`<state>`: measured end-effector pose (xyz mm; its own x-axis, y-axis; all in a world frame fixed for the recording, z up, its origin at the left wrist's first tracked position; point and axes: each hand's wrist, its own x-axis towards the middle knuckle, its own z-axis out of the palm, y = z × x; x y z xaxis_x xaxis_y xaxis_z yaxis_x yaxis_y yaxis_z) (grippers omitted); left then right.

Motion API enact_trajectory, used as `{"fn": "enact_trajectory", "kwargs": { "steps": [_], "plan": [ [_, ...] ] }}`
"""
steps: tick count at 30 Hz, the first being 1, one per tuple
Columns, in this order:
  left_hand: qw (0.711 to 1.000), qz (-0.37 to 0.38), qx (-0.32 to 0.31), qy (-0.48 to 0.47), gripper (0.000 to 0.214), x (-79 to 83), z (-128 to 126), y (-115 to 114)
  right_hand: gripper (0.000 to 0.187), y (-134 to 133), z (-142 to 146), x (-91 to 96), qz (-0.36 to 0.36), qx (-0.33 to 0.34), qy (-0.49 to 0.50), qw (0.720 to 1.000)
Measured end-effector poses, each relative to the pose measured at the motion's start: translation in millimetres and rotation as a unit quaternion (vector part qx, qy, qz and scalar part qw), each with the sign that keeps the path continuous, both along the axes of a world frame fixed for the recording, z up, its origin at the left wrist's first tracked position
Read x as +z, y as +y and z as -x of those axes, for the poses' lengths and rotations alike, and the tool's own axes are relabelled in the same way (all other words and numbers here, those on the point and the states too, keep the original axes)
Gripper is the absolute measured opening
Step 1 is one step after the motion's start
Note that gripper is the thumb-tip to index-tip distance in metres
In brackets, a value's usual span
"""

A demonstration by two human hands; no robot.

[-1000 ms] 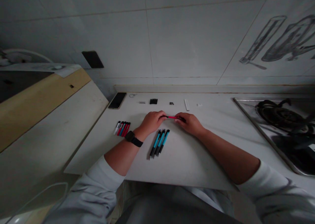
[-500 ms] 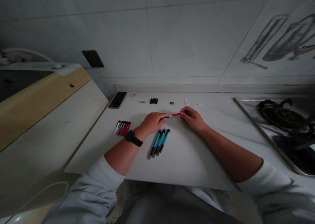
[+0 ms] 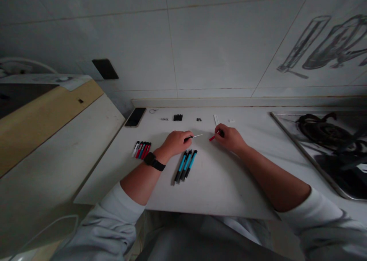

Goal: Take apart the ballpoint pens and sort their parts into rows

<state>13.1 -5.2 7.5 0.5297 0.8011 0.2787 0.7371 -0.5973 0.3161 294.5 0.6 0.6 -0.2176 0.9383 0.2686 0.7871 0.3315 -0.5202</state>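
Over the middle of the counter, my left hand (image 3: 177,141) is closed on a black pen grip section, from which a thin white refill (image 3: 197,135) points to the right. Pinched in my right hand (image 3: 230,137) is a red pen barrel (image 3: 211,138) that slants down to the left, its other end hidden by the fingers. A gap separates the refill tip from the barrel. Just below my left hand lie three blue-and-black pens (image 3: 185,166) side by side. Left of that wrist, several coloured pen barrels (image 3: 141,150) with black ends form a row.
Along the back lie springs (image 3: 164,119), black grips (image 3: 177,117), small black pieces (image 3: 198,119), white refills (image 3: 216,118) and small clear pieces (image 3: 231,120). A phone (image 3: 135,117) is at back left, a gas stove (image 3: 318,138) at right, a white cabinet (image 3: 65,138) at left.
My right hand has moved right, drawing the red barrel away from the black grip section, and the white refill is now exposed. My left hand has stayed nearly in place.
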Motion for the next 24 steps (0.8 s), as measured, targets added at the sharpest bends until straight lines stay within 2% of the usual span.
{"fn": "enact_trajectory", "kwargs": {
  "steps": [6, 13, 16, 19, 24],
  "plan": [
    [1.0, 0.01, 0.006, -0.01, 0.026, 0.2, 0, 0, 0.011, -3, -1, 6.3, 0.001, 0.016, -0.001, 1.0],
    [1.0, 0.011, 0.004, -0.009, 0.024, 0.0, -1, -1, 0.012, 10, -18, 8.5, 0.008, -0.042, 0.119, 0.992],
    [1.0, 0.008, 0.008, 0.005, 0.024, 0.0, -1, -1, 0.017, 14, -21, 9.0, 0.049, -0.068, 0.235, 0.968],
    [1.0, 0.009, 0.017, 0.02, 0.024, -1.2, -2, -1, 0.029, 15, -17, 9.9, 0.068, -0.064, 0.34, 0.936],
    [0.998, 0.019, 0.04, 0.035, 0.025, -4.4, -5, -2, 0.04, 11, -6, 12.6, 0.079, -0.035, 0.411, 0.907]
  ]
}}
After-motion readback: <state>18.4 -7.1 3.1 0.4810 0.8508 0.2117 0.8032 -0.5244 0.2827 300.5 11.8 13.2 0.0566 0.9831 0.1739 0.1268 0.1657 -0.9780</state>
